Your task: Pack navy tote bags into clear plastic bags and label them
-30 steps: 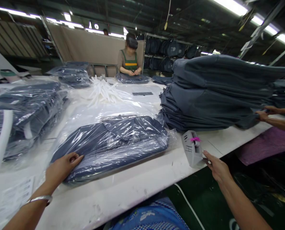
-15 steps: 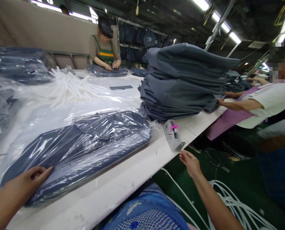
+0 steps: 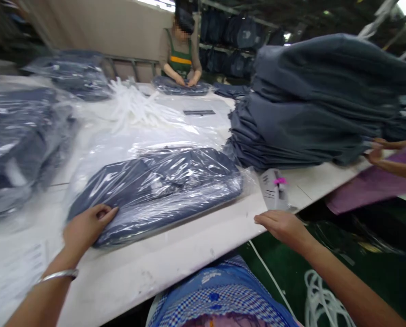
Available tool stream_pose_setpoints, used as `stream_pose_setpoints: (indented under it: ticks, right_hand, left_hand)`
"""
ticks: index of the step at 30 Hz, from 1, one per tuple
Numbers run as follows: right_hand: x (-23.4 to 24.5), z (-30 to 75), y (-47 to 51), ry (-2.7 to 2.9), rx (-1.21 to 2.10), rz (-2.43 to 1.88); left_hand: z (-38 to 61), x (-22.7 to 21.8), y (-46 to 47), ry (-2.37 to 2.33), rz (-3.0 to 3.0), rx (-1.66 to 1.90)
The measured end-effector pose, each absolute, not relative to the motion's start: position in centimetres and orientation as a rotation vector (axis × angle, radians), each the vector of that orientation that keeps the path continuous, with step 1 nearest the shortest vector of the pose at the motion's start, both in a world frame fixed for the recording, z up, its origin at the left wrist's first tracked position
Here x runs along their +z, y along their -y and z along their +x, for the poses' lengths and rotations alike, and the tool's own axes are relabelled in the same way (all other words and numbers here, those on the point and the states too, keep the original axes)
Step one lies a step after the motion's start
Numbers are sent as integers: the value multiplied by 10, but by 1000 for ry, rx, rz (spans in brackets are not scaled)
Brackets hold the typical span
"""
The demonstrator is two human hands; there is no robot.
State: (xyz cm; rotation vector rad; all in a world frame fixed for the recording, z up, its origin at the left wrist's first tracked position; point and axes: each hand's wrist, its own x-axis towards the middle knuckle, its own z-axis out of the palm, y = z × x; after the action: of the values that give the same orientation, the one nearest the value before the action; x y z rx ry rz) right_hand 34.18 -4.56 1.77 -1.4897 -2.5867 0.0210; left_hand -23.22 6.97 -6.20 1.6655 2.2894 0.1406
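Nearly closed, the right hand (image 3: 285,228) is leaving the dispenser (image 3: 271,187), nearing the bagged garment (image 3: 178,186) beneath the half-curled left hand (image 3: 84,229). Neither grip is showing clearly.

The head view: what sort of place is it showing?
Probably a textile packing workshop: a plastic-wrapped bundle, a high stack of dark cloth, and an aproned co-worker across the table.

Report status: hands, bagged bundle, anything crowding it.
Left hand on left end of plastic-bagged fabric bundle; right hand off it, grip unclear. Bundle lying on white table. Tape dispenser and tall fabric stack close by its right end.
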Motion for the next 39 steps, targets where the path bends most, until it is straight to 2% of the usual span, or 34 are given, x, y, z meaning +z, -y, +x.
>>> stream_pose_setpoints:
  ticks: [3, 9, 20, 26, 31, 35, 39]
  right_hand:
    - [32, 285, -10, 2735, 129, -1107]
    - [33, 150, -114, 2957, 432, -502]
    - [0, -23, -192, 3291, 476, -142]
    - [-17, -55, -206, 3447, 203, -61]
    - [-20, -74, -214, 3473, 35, -187]
    - [-17, -74, -224, 3465, 120, -373]
    - [-4, -37, -211, 3100, 251, -830]
  left_hand:
    - [-211, -48, -62, -2256, 1723, 189]
    - [-208, -55, -60, -2264, 1748, 377]
    - [-205, -61, -57, -2222, 1751, 494]
    - [-203, -59, -54, -2229, 1712, 507]
    - [-204, -63, -54, -2219, 1714, 507]
    - [-205, -62, -55, -2233, 1698, 480]
    - [-205, -58, -56, -2237, 1709, 464]
